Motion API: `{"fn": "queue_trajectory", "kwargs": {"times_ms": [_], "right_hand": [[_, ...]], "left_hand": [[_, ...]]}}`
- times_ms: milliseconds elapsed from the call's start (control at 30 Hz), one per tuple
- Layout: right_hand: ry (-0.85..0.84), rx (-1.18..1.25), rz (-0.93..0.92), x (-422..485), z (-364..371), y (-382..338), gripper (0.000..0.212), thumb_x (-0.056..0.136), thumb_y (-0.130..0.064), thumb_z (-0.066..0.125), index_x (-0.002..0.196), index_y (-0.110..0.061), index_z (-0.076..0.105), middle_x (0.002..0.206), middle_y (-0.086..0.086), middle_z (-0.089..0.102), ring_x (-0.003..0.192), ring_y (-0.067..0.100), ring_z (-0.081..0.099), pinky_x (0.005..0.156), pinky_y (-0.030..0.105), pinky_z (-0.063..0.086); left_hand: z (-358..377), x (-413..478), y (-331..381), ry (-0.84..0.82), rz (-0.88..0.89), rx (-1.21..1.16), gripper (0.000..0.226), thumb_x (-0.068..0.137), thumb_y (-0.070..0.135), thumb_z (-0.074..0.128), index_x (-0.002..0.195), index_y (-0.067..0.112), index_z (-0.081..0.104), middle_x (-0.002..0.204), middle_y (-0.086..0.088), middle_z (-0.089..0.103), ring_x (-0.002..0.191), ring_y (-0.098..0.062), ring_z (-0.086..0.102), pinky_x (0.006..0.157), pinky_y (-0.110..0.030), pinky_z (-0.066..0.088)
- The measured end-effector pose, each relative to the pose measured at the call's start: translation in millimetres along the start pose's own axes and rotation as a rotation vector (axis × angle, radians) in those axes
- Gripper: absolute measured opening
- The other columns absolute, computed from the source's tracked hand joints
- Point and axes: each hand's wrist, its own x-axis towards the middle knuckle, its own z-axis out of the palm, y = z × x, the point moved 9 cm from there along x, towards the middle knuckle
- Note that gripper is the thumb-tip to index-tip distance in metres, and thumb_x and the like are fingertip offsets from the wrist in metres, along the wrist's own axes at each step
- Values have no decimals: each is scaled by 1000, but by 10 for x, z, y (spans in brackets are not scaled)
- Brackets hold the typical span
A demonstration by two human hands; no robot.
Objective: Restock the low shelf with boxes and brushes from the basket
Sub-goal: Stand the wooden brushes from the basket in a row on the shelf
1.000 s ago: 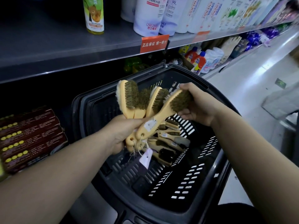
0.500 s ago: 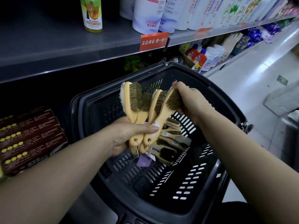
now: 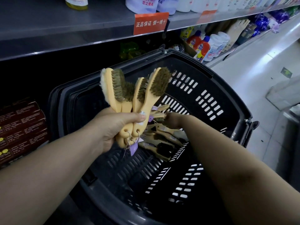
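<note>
My left hand [image 3: 112, 127] grips the handles of several pale wooden brushes [image 3: 154, 90] with brown bristles, fanned upright above the black plastic basket [image 3: 227, 90]. Purple tags hang from their handle ends. My right hand [image 3: 176, 120] is down inside the basket at the pile of loose brushes [image 3: 162, 143] on its floor; it is blurred and its fingers are hidden, so its grip is unclear. Dark red boxes [image 3: 21, 127] are stacked on the low shelf at the left, beside the basket.
A grey upper shelf [image 3: 73, 33] with an orange price tag [image 3: 150, 22] overhangs the basket and carries white bottles. Red and white bottles [image 3: 203, 44] stand further along the low shelf. The pale aisle floor [image 3: 259, 65] runs along the right.
My right hand let go of the brush head in the bunch and dropped into the basket toward the loose brushes. My left hand kept the bunch, now one brush fuller.
</note>
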Motion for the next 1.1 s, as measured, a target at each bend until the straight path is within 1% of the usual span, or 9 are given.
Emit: {"fn": "queue_trajectory", "kwargs": {"times_ms": [100,200,333,400,533,600,733,833,1100], "right_hand": [[-60,-201,250,329,316,580,73,88,-55,49,142,-9,33,145,15,38,131,32,38,108,41,32],[42,52,315,513,443,862,94,78,-72,50,148,-16,24,152,13,26,138,32,26,112,41,27],[84,500,337,640,512,907,49,100,-35,38,140,-7,38,145,7,40,130,24,40,98,32,41],[-23,100,203,589,422,764,53,93,-41,48,136,-10,43,137,7,47,126,25,43,103,32,34],[-78,17,132,261,-19,607,56,80,-29,70,132,-18,50,106,7,61,91,21,59,79,28,48],[-6,79,49,73,-348,425,51,75,-24,77,121,-12,59,84,2,63,69,15,59,60,23,50],[313,268,-223,-579,-1054,-6,48,64,-24,85,101,-17,54,91,-1,60,77,13,56,65,25,47],[299,376,-439,-1228,-1229,-290,49,59,-18,87,95,-20,54,85,-6,61,71,4,57,60,18,46],[5,1373,-639,-2096,-885,-1096,17,80,-18,63,91,-6,64,80,8,71,75,20,70,64,33,58]], "left_hand": [[-8,55,-28,9,-8,22,23,66,11,78,86,3,70,84,-31,68,70,-33,59,58,-35,50],[-56,89,-64,21,-21,29,23,65,12,79,83,3,68,56,-21,64,39,-23,55,36,-22,43],[-123,124,-81,64,-20,52,21,62,17,80,76,5,69,52,-18,61,35,-22,50,31,-16,34],[-109,127,-60,69,-5,71,24,58,21,80,73,5,70,53,-18,61,37,-22,49,32,-16,32],[-65,116,-25,74,14,71,24,61,18,81,78,6,71,56,-17,64,37,-20,53,32,-18,35],[-46,90,14,75,32,49,25,63,16,80,84,5,71,60,-17,66,40,-20,56,33,-18,37],[3,-52,126,57,77,7,26,66,17,79,86,4,70,56,-16,64,38,-21,53,33,-18,37],[-10,-224,257,34,120,-50,27,67,14,78,92,6,71,59,-11,67,41,-18,58,33,-18,39],[-496,-727,296,60,104,-157,40,48,19,80,85,7,69,65,-14,65,49,-22,58,43,-24,47]]}}
